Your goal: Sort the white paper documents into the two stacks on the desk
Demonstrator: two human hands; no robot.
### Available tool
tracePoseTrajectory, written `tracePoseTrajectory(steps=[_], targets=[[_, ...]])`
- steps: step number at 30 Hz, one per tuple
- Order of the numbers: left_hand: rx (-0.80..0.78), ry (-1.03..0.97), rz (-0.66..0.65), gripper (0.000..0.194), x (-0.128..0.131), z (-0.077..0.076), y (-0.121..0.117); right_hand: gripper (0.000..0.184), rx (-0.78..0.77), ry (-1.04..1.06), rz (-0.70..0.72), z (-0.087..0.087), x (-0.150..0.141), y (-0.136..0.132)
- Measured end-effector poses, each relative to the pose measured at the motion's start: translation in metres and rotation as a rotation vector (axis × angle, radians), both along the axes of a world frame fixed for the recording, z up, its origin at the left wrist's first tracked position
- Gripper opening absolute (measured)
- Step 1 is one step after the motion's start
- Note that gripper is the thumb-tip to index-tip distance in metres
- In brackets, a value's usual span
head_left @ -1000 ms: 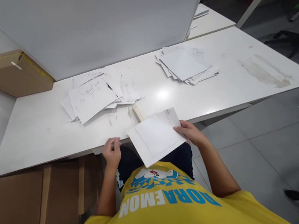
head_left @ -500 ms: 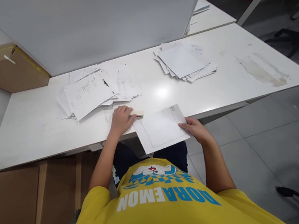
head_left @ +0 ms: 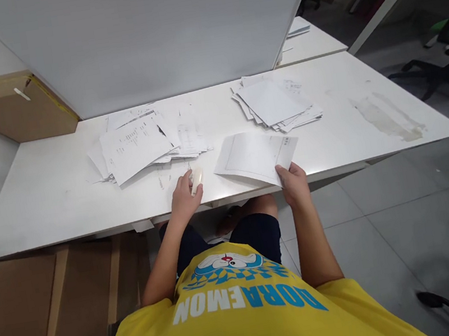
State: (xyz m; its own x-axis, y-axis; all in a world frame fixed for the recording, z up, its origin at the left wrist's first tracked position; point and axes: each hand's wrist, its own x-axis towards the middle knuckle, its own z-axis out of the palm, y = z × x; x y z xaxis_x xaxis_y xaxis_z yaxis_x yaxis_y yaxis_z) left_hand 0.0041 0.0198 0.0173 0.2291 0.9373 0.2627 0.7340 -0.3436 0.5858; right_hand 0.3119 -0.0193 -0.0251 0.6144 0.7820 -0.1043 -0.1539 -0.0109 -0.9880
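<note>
My left hand [head_left: 185, 196] is closed around a small cream-coloured stapler [head_left: 196, 180] at the front edge of the white table. Between the thumb and fingers of my right hand [head_left: 293, 180], a white sheet of paper [head_left: 253, 155] with a printed frame line is gripped by its near right corner. The sheet bows upward and lies over the table to the right of the stapler, apart from it. Whether it is one sheet or more, I cannot tell.
A messy pile of printed papers [head_left: 135, 145] lies behind my left hand. Another paper stack [head_left: 276, 102] sits farther back on the right. A cardboard box [head_left: 19, 109] leans in the left corner by a grey partition [head_left: 152, 37]. More cartons [head_left: 76, 305] stand below left.
The paper has moved right and away from me, off the stapler, with my right hand. My left hand has turned the stapler and drawn it slightly nearer.
</note>
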Motion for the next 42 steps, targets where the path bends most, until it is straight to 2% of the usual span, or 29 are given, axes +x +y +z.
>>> tracePoseTrajectory(steps=[4,7,13,16,18,22,32,40,42], targets=[[0.059,0.138,-0.082,0.038,0.000,-0.007,-0.001,0.036,0.004,0.016,0.037,0.007,-0.020,0.024],[0.098,0.220,-0.082,0.037,0.005,-0.011,-0.001,0.035,-0.034,-0.006,0.070,0.010,-0.030,0.033],[0.118,0.240,-0.016,0.034,0.013,-0.015,-0.002,0.034,-0.144,-0.187,0.081,0.008,-0.035,0.032],[0.139,0.222,0.005,0.037,0.014,-0.017,-0.003,0.032,-0.191,-0.294,0.091,0.006,-0.029,0.028],[0.156,0.217,0.013,0.043,0.014,-0.017,-0.003,0.033,-0.190,-0.294,0.105,0.006,-0.026,0.026],[0.170,0.250,-0.029,0.052,0.013,-0.016,-0.003,0.036,-0.171,-0.258,0.137,0.007,-0.024,0.023],[0.205,0.201,-0.037,0.049,0.012,-0.015,-0.004,0.036,-0.158,-0.269,0.141,0.004,-0.025,0.020],[0.178,0.461,-0.119,0.047,0.018,0.001,0.003,0.034,-0.157,-0.288,0.152,0.006,-0.023,0.024],[0.185,0.462,-0.152,0.048,0.015,0.001,0.006,0.035,-0.142,-0.284,0.155,0.009,-0.024,0.023]])
